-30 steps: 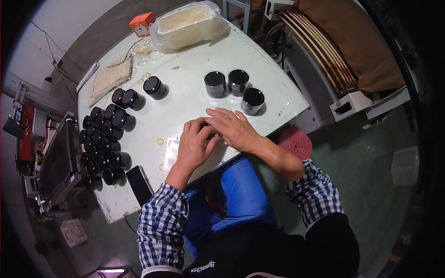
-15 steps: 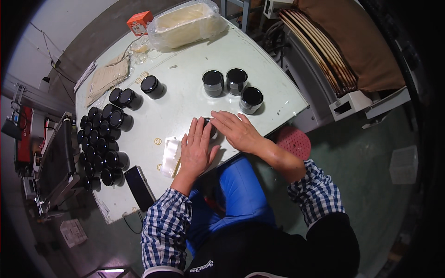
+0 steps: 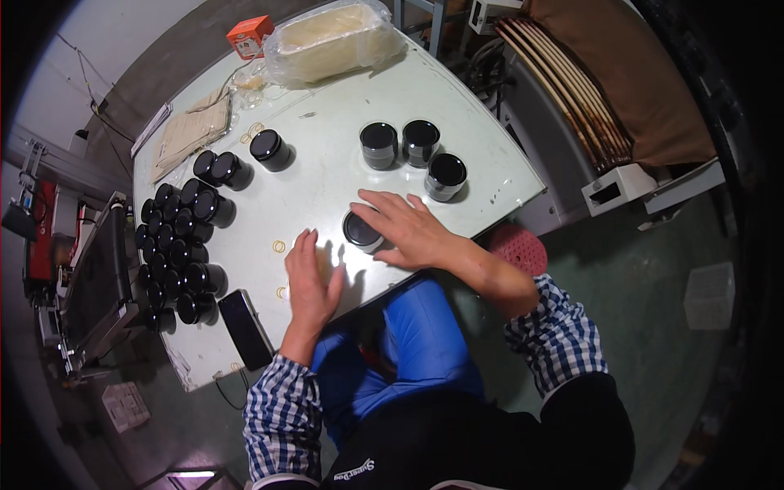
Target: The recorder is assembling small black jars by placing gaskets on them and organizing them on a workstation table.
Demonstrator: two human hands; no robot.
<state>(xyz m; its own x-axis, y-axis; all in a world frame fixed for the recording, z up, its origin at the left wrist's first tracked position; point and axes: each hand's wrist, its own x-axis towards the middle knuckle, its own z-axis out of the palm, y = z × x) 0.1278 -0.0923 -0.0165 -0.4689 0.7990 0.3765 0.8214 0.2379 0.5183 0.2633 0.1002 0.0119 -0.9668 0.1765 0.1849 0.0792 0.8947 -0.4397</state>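
A jar with a glossy black lid (image 3: 359, 229) stands near the table's front edge. My right hand (image 3: 415, 233) curves round its right side, fingers across the far edge of the lid and thumb at the near side. To the left, my left hand (image 3: 312, 282) is open, fingers up and thumb apart, holding nothing. It covers the spot of the clear plastic sleeves, which are mostly hidden. Beyond my right hand stand three black-lidded jars with clear-looking sides: one on the left (image 3: 379, 145), one in the middle (image 3: 421, 143) and one on the right (image 3: 446, 175).
Several black jars (image 3: 196, 302) crowd the table's left side, one jar (image 3: 269, 150) apart from them. A phone (image 3: 245, 329) lies at the near left edge. Rubber bands (image 3: 278, 246) are scattered about. A plastic-wrapped tub (image 3: 333, 42) and an orange box (image 3: 249, 37) stand at the back.
My left hand has moved left and toward me, away from the jar and over the plastic sleeves. My right hand stays at the jar, which has shifted slightly left and shows more of its lid.
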